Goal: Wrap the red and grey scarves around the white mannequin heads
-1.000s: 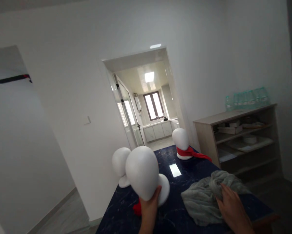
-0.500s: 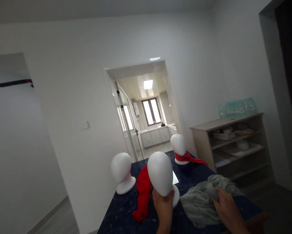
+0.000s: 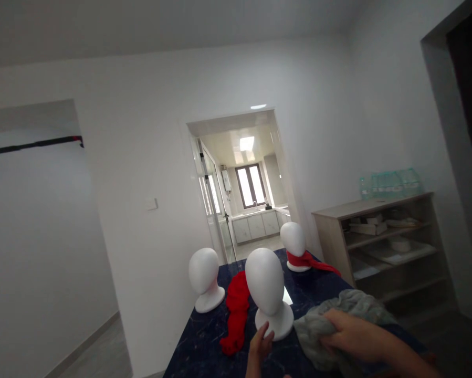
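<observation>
A white foam mannequin head [image 3: 264, 281] stands upright on the table in front of me. My left hand [image 3: 261, 344] is just before its base, fingers apart and holding nothing; I cannot tell whether a fingertip touches the base. My right hand [image 3: 344, 333] is closed on a crumpled grey scarf [image 3: 312, 328] lying at the table's right. Left of the middle head lies a bunched red scarf [image 3: 238, 310]. A second mannequin head [image 3: 204, 273] is bare at the left. Another head [image 3: 293, 239], farther back, has a red scarf [image 3: 304, 259] round its neck.
The dark blue marbled table [image 3: 196, 341] reaches toward a doorway with a glass door [image 3: 218, 205]. A wooden shelf unit [image 3: 332, 212] stands beyond the table's right side, with a pack of bottles [image 3: 395, 182] on top. A white sheet [image 3: 287, 296] lies behind the middle head.
My left hand has let go of the middle head's neck and drawn back toward me. My right hand has shifted left over the grey scarf. The camera view has turned slightly.
</observation>
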The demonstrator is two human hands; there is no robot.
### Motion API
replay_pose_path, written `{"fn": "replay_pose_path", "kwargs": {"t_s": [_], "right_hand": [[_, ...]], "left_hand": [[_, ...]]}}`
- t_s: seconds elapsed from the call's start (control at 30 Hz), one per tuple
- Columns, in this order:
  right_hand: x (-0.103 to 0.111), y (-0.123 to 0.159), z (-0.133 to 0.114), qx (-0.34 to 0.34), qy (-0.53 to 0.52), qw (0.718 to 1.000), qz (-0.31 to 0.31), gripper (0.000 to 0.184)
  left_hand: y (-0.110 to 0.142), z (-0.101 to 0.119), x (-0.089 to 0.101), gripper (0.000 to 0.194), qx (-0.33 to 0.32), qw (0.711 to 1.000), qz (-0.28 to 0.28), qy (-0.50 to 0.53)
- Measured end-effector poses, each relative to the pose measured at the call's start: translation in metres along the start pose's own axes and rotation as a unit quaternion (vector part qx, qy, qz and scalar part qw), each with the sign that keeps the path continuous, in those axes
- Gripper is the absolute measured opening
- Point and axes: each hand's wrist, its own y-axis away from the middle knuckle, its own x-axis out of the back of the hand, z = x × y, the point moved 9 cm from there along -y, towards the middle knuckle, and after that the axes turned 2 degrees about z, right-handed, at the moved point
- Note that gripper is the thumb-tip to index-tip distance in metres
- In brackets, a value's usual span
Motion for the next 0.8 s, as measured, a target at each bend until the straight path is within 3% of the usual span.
{"fn": "replay_pose_path", "kwargs": {"t_s": [0.1, 0.2, 0.33, 0.47, 0.53, 0.63, 0.7, 0.8], "right_hand": [[-0.041, -0.012, -0.044, 0.022, 0.113, 0.986, -0.117, 0.011], [-0.061, -0.021, -0.071, 0.058, 0.132, 0.979, -0.142, 0.011], [-0.06, -0.032, -0.068, 0.044, 0.099, 0.99, -0.087, 0.013], [-0.057, -0.037, -0.053, 0.005, 0.062, 0.996, -0.07, 0.017], [-0.06, -0.037, -0.054, 0.014, 0.03, 0.995, -0.093, 0.024], [-0.063, -0.033, -0.061, 0.063, -0.044, 0.987, -0.142, 0.032], [-0.063, -0.031, -0.056, 0.064, -0.096, 0.978, -0.172, 0.036], [-0.054, -0.035, -0.036, 0.024, -0.192, 0.963, -0.186, 0.042]], "left_hand": [[-0.007, 0.037, -0.029, 0.047, -0.003, 0.998, -0.066, -0.018], [0.004, 0.056, -0.036, 0.042, -0.026, 0.995, -0.091, -0.033], [0.029, 0.079, -0.021, 0.05, -0.083, 0.99, -0.096, -0.066], [0.032, 0.099, -0.012, 0.028, -0.049, 0.99, -0.118, -0.058], [0.028, 0.106, -0.01, 0.02, -0.02, 0.991, -0.13, -0.007], [0.023, 0.12, -0.007, 0.026, -0.006, 0.984, -0.129, 0.123], [0.022, 0.129, -0.009, 0.024, 0.025, 0.961, -0.138, 0.239], [0.018, 0.153, -0.017, 0.018, 0.077, 0.904, -0.183, 0.377]]}}
